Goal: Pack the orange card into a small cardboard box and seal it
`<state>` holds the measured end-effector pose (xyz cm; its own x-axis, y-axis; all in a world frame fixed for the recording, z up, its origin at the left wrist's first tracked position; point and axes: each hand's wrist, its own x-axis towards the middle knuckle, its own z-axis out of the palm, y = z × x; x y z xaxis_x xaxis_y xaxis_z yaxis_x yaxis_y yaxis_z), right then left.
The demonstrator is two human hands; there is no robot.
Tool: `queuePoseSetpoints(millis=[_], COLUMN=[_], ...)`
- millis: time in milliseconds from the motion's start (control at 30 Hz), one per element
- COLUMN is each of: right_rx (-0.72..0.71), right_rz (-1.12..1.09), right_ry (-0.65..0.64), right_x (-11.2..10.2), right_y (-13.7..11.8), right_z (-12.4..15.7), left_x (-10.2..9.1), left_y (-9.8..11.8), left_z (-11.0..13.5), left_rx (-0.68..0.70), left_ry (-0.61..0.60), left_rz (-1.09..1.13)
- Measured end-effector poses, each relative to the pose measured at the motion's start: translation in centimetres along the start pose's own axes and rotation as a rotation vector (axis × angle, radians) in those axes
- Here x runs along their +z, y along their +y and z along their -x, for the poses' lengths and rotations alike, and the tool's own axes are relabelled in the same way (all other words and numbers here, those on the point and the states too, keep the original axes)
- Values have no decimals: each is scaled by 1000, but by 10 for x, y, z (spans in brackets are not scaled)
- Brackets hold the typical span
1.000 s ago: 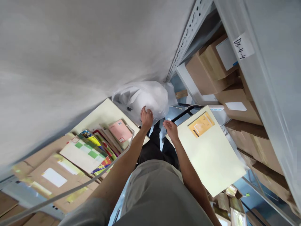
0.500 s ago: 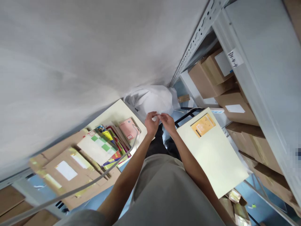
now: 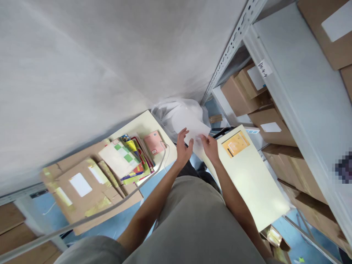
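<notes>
Both my hands hold a flat white bag [image 3: 194,129] in front of me. My left hand [image 3: 182,147] grips its left edge with the fingers partly spread. My right hand [image 3: 209,147] pinches its right edge. Behind the bag lies a crumpled white plastic sack [image 3: 171,112] on the floor. A cream board [image 3: 249,181] with an orange label [image 3: 235,143] lies just right of my right hand.
An open cardboard box [image 3: 90,190] with several colourful books [image 3: 126,157] sits at the left, beside a cream panel [image 3: 143,126] bearing a pink booklet [image 3: 154,142]. Metal shelving [image 3: 288,99] full of brown cartons [image 3: 247,95] runs along the right. A grey cable [image 3: 90,216] crosses the lower left.
My hands have drawn back from the plastic sack, lifting a flat white bag out and holding it between them. The view has tilted up slightly.
</notes>
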<state>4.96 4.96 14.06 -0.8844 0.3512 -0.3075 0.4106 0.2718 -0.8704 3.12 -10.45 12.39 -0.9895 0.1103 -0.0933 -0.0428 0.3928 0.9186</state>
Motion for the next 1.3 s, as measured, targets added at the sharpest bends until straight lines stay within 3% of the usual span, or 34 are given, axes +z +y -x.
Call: queuePoseSetpoints(millis=[200,433,667,933,1100,1300], right_rx=[26,9,45,274,419,599], right_rz=[-133,-236,-266,-193,-48,11], right_ry=[48,156,337,630,730,675], right_x=[-69,-150,-223,-283,-311,-327], right_y=[20,74,182,329,397,446], right_z=[55,117,202,309,368,409], left_x=[18,91,178,261,291,296], left_y=[13,18,17,-12,-29,-40], left_z=[22,94,178,229,240,246], left_rx=[183,219,272,392,450,516], left_ry=[-83,-165,-313,-684,-909,-988], left_rz=[-182,-329,-488,-725,-983,-1052])
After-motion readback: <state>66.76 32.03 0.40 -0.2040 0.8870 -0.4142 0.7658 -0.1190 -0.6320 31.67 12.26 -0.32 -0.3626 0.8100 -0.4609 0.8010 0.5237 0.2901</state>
